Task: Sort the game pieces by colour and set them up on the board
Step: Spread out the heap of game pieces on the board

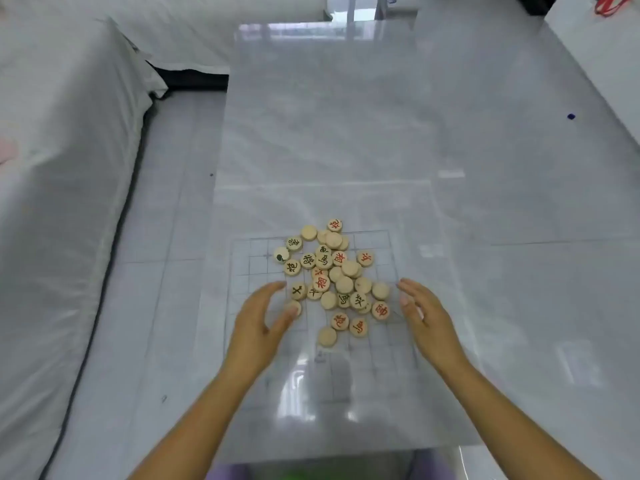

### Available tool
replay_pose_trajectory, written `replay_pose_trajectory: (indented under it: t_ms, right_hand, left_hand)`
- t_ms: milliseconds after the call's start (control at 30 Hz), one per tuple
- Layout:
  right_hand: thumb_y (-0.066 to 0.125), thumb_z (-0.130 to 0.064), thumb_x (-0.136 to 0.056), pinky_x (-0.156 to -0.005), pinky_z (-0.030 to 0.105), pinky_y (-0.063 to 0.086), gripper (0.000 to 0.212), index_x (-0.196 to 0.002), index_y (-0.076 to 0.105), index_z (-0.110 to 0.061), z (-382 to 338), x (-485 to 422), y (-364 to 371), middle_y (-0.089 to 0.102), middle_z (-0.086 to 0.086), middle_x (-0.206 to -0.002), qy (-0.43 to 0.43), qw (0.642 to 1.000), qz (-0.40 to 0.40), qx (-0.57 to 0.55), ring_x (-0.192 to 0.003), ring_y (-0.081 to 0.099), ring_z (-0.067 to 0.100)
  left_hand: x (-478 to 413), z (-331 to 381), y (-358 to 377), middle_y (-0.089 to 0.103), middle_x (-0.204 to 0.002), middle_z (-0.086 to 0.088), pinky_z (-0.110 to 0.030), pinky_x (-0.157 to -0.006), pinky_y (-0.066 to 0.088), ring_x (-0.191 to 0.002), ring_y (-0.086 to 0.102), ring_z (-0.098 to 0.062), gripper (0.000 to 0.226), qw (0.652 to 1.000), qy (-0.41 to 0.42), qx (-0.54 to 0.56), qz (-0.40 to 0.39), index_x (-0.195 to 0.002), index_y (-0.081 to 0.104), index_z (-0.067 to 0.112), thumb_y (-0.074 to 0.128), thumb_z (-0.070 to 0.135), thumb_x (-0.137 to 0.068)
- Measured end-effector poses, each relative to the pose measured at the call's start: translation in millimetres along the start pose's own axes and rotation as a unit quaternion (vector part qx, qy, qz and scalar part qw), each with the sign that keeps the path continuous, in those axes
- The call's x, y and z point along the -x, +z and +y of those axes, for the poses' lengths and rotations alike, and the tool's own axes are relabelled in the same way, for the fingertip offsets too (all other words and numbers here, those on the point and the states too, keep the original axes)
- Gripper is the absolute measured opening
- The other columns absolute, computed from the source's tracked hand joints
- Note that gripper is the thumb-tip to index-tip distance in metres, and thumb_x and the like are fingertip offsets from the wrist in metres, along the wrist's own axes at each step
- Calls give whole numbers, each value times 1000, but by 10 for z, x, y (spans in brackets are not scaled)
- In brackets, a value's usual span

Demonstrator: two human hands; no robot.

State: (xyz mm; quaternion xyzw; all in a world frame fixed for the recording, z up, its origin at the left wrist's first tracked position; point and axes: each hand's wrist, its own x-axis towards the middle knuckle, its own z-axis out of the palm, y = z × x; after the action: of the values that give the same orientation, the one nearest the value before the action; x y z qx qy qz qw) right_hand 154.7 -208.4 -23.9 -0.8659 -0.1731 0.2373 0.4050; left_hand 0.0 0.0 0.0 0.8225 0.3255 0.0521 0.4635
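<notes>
I am seeing the xiangqi pieces (pixel 344 285) lying in one mixed heap on the board (pixel 384 344). My left hand (pixel 261 318) and right hand (pixel 424 315) are waiting wide open beside it, holding nothing. Sorting is only starting, I think. Next I am needing to pull reds from blacks and flip the blank ones.
</notes>
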Motion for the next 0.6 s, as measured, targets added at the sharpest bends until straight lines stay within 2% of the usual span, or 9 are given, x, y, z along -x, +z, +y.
replay_pose_trajectory:
  t_ms: [100, 167, 267, 333, 467, 600]
  right_hand:
    - [43, -34, -95, -106, 22, 19, 43, -134, 45, -17, 450, -289, 430, 36, 0, -146, -38, 995, -8, 93, -134, 30, 16]
    - [32, -50, -91, -107, 26, 18, 56, -136, 43, -18, 704, -452, 698, 34, 1, -147, -47, 990, -18, 134, -135, 30, 19]
    - [20, -59, -89, -107, 30, 22, 64, -135, 42, -21, 922, -546, 873, 35, -4, -146, -109, 970, 47, 213, -133, 30, 15]
    - [20, -62, -89, -106, 32, 24, 65, -136, 42, -22, 1027, -571, 919, 34, -9, -144, -145, 964, 65, 215, -132, 30, 11]
    - [30, -64, -81, -107, 29, 21, 68, -139, 30, -29, 1106, -596, 945, 27, -19, -141, -182, 962, 78, 189, -129, 21, -3]
    - [22, -72, -75, -107, 21, 16, 77, -141, 21, -35, 1109, -584, 964, 18, -26, -141, -213, 952, 75, 205, -127, 12, -12]
  left_hand:
    - [-210, -488, 478, 40, -134, 15, -43, -111, 31, -131, 37, -14, 64, 994, 51, -99, -2, -133, 47, 22, 41, 58, -80]
    - [-369, -799, 758, 28, -141, 17, -43, -115, 21, -139, 24, -15, 72, 989, 64, -128, -21, -139, 38, 27, 36, 65, -78]
    - [-516, -1110, 1033, 17, -152, 9, -39, -117, 11, -142, 10, -16, 77, 974, 121, -192, -4, -144, 22, 32, 29, 75, -80]
    - [-557, -1231, 1145, 19, -153, 6, -38, -115, 7, -141, 12, -15, 83, 964, 156, -215, 27, -145, 19, 31, 29, 79, -78]
    - [-580, -1296, 1190, 21, -150, 13, -34, -114, 5, -139, 14, -7, 95, 969, 168, -176, 50, -143, 16, 33, 30, 87, -66]
    - [-573, -1301, 1182, 3, -150, 24, -32, -119, -1, -140, 1, 1, 101, 968, 165, -184, 48, -142, 6, 44, 15, 95, -55]
